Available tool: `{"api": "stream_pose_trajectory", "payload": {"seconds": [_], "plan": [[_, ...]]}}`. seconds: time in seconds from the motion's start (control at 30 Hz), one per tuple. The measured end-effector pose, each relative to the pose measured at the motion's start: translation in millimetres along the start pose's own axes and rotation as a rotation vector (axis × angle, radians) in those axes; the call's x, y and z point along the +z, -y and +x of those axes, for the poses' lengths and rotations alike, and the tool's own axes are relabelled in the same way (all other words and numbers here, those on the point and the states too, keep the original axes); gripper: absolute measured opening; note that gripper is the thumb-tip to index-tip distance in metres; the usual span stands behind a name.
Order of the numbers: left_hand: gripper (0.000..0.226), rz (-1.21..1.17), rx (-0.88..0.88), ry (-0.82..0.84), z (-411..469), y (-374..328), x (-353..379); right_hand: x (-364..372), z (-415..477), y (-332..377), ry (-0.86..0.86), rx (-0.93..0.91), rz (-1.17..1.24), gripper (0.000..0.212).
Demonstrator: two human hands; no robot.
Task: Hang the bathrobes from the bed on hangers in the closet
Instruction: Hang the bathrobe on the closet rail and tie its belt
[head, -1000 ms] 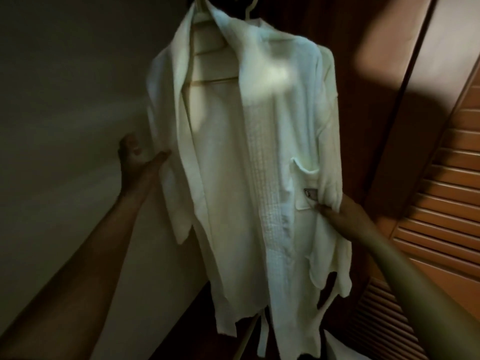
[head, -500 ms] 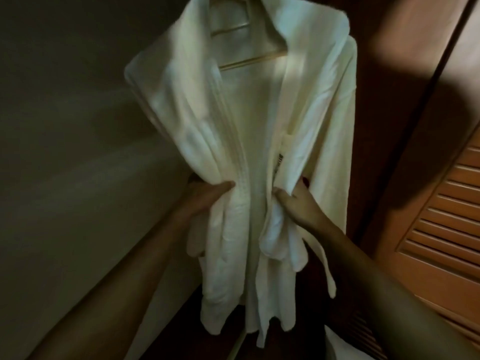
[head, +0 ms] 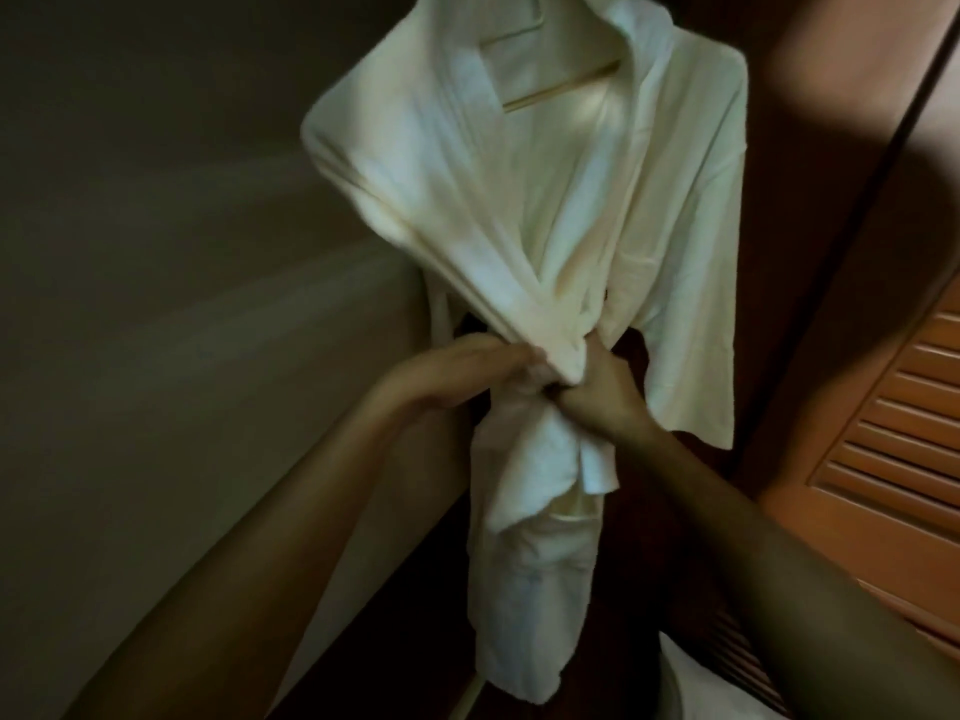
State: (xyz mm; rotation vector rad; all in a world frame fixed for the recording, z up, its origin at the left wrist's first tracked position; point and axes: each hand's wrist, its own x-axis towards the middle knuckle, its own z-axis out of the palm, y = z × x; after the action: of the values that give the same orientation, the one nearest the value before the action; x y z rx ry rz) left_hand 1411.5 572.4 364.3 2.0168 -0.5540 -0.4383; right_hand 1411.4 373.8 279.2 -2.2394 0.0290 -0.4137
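Bathrobe hangs on a wooden hanger in the closet, collar up and hem toward the floor. Its long axis runs top to bottom, and its open front faces the person. Both hands meet at its waist, straight below the hanger. The right hand has a closed grip, fingers curled round the bunched front panels. The left hand lies against the same bunch from the left, touching the right; blur hides whether its grip closes on the cloth. One panel is drawn taut on a diagonal from the left shoulder down to the hands. Closing the front looks like the step in hand, and that work runs across the robe's vertical axis, with both hands equally near. A louvred door stands to the right.
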Motion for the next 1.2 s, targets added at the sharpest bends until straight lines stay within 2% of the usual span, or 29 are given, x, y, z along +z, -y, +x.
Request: {"api": "stream_pose_trajectory", "payload": {"seconds": [0.07, 0.17, 0.23, 0.27, 0.33, 0.4, 0.47, 0.53, 0.63, 0.7, 0.73, 0.83, 0.93, 1.03, 1.2], "plan": [[0.017, 0.04, 0.113, -0.15, -1, 29, -7, -28, -1, -9, -0.033, -0.057, 0.028, 0.071], [0.015, 0.155, 0.012, -0.406, 3, 90, -2, -68, -13, -14, -0.002, -0.073, 0.167, 0.07], [0.02, 0.145, -0.079, -0.361, -2, 123, 21, -88, -22, -10, 0.028, -0.054, 0.243, 0.077], [0.026, 0.051, -0.112, -0.286, -4, 136, 37, -94, -24, -12, 0.044, -0.036, 0.273, 0.08], [0.044, -0.158, -0.114, -0.147, -10, 147, 76, -100, -31, -12, 0.057, -0.022, 0.328, 0.08], [0.054, -0.242, -0.079, -0.045, -11, 157, 121, -99, -38, -10, 0.072, -0.022, 0.356, 0.08], [0.041, -0.321, -0.121, 0.012, -12, 169, 161, -97, -43, -8, 0.062, -0.033, 0.352, 0.079], [0.025, -0.37, -0.236, 0.04, -16, 189, 185, -93, -44, -9, 0.047, -0.061, 0.297, 0.082], [0.044, -0.249, -0.392, 0.038, -27, 222, 182, -85, -42, -15, 0.026, -0.046, -0.004, 0.097], [0.024, -0.138, -0.42, -0.049, -39, 246, 159, -80, -39, -23, 0.028, -0.006, -0.095, 0.099], [0.016, -0.098, -0.434, -0.108, -48, 254, 145, -79, -38, -30, 0.083, 0.02, -0.102, 0.097], [0.01, -0.055, -0.444, -0.29, -78, 278, 111, -75, -45, -60, 0.447, 0.17, -0.191, 0.093], [0.012, -0.024, -0.462, -0.389, -107, 297, 95, -67, -67, -120, 0.572, 0.264, -0.205, 0.095], [0.011, -0.077, -0.53, -0.493, -138, 300, 89, -69, -88, -169, 0.597, 0.32, -0.128, 0.084], [0.011, -0.068, -0.549, -0.558, -176, 295, 101, -89, -105, -233, 0.438, 0.405, -0.143, 0.037]]}}
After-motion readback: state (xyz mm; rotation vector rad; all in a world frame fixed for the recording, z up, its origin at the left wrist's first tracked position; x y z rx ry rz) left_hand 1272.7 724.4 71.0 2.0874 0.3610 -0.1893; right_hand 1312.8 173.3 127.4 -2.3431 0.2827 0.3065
